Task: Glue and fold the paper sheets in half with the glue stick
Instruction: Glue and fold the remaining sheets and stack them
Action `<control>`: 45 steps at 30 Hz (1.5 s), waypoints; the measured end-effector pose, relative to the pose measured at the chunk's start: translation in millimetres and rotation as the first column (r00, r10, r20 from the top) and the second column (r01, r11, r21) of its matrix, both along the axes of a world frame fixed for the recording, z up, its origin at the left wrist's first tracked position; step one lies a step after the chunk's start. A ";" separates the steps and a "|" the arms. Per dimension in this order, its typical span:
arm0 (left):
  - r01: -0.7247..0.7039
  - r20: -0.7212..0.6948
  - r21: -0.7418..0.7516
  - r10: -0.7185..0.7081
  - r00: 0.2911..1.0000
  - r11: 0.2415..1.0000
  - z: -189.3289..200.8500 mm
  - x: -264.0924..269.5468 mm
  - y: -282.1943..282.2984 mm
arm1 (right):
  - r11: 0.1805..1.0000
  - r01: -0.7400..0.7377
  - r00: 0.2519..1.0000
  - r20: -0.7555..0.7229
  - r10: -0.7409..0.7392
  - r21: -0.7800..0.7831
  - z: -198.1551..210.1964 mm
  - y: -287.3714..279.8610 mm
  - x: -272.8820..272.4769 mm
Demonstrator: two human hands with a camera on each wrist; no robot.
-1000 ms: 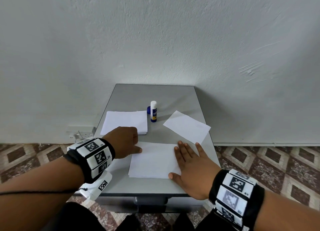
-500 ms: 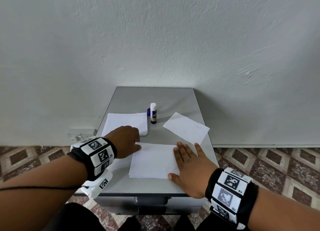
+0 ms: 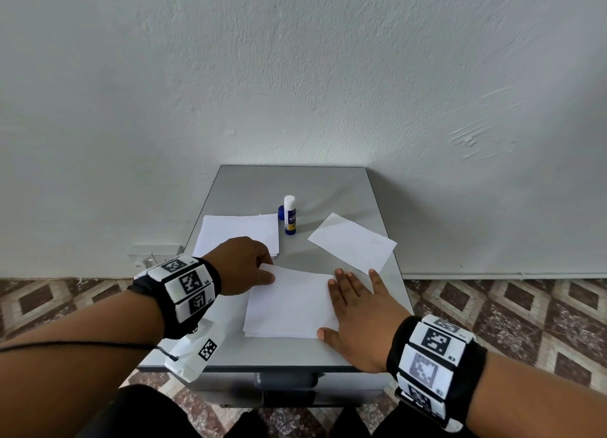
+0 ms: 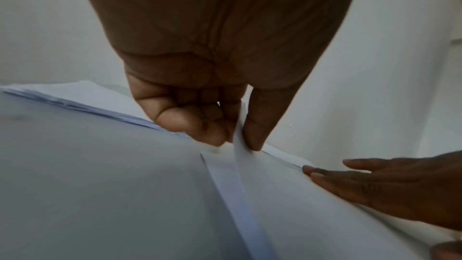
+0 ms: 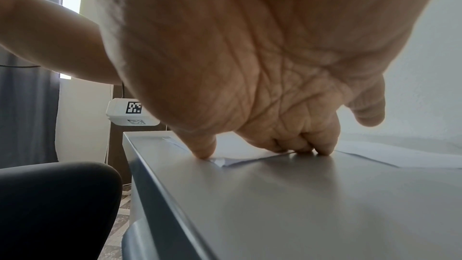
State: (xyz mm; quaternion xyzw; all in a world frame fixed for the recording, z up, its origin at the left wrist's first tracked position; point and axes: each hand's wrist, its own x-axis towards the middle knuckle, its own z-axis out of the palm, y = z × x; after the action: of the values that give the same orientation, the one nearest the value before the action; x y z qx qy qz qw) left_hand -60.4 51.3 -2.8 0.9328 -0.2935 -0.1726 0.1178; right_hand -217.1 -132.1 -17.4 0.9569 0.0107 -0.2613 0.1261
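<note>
A white paper sheet (image 3: 289,306) lies at the front of the grey cabinet top (image 3: 295,181). My left hand (image 3: 246,263) pinches its far left corner between thumb and fingers and lifts that edge; the left wrist view shows the raised paper edge (image 4: 238,145) in the pinch of the left hand (image 4: 232,141). My right hand (image 3: 354,319) lies flat with straight fingers on the sheet's right edge, pressing it down; the right wrist view shows its fingertips (image 5: 322,149) on the paper (image 5: 245,157). A glue stick (image 3: 290,219) stands upright behind, its blue cap (image 3: 281,212) beside it.
A stack of white sheets (image 3: 236,234) lies at the back left. One single sheet (image 3: 353,242) lies angled at the right, near the cabinet's edge. A wall stands right behind the cabinet, tiled floor around it. A drawer handle (image 3: 285,380) is under the front edge.
My left hand has pinched the sheet's far left corner and raised it off the surface. The right hand has stayed pressed flat on the right edge.
</note>
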 end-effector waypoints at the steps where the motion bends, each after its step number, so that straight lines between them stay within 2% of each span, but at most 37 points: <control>1: 0.008 -0.006 0.019 -0.008 1.000 1.000 1.3 0.2 -1.0 | 1.000 0.001 1.000 0.007 -0.001 0.005 0.1 -0.2 0.0; 5: -0.020 -0.088 -0.008 0.019 0.996 1.000 7.3 1.5 -0.1 | 0.997 0.007 0.997 0.075 -0.013 0.079 6.1 -3.0 1.8; 9: -0.115 -0.215 -0.094 0.092 0.972 0.989 7.6 4.7 5.8 | 0.979 0.026 0.973 0.219 -0.071 0.201 18.8 -8.1 9.7; 12: -0.252 -0.319 -0.210 0.178 0.931 0.945 7.9 8.8 12.2 | 0.969 0.003 0.927 0.362 -0.096 0.249 24.6 -12.0 16.6; 16: -0.415 -0.437 -0.302 0.262 0.861 0.858 6.3 17.2 27.3 | 0.968 -0.090 0.863 0.504 -0.040 0.233 26.2 -7.9 13.7; 21: -0.580 -0.549 -0.382 0.329 0.769 0.719 3.7 32.5 46.5 | 0.934 -0.281 0.862 0.485 0.145 0.221 2.8 0.9 1.9; 25: -0.689 -0.588 -0.428 0.399 0.704 0.585 7.4 57.0 59.6 | 0.929 -0.316 0.886 0.410 0.216 0.193 -8.6 2.0 0.5; 34: -0.779 -0.568 -0.394 0.537 0.623 0.488 1.7 106.7 59.0 | 0.919 -0.349 0.889 0.375 0.263 0.184 -3.1 0.2 7.7; 36: -0.780 -0.564 -0.377 0.545 0.621 0.499 -2.6 111.1 57.0 | 0.921 -0.344 0.891 0.373 0.259 0.183 -3.5 0.3 7.2; 39: -0.725 -0.470 -0.344 0.559 0.683 0.597 -7.3 117.2 55.5 | 0.917 -0.355 0.887 0.378 0.267 0.185 -3.9 -0.3 7.7; 42: -0.595 -0.213 -0.271 0.555 0.804 0.757 -5.3 118.4 53.5 | 0.919 -0.354 0.885 0.378 0.270 0.174 -4.3 -0.8 8.4; 45: -0.533 -0.029 -0.243 0.543 0.839 0.810 -5.1 115.4 52.1 | 0.921 -0.351 0.889 0.371 0.270 0.170 -3.2 0.0 8.4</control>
State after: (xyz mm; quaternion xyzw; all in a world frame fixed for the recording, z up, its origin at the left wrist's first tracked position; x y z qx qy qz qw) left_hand 55.0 103.5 -7.9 0.9596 -0.0387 -0.0757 0.2683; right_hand -208.7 -132.1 -20.6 0.9813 0.1731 -0.0652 0.0535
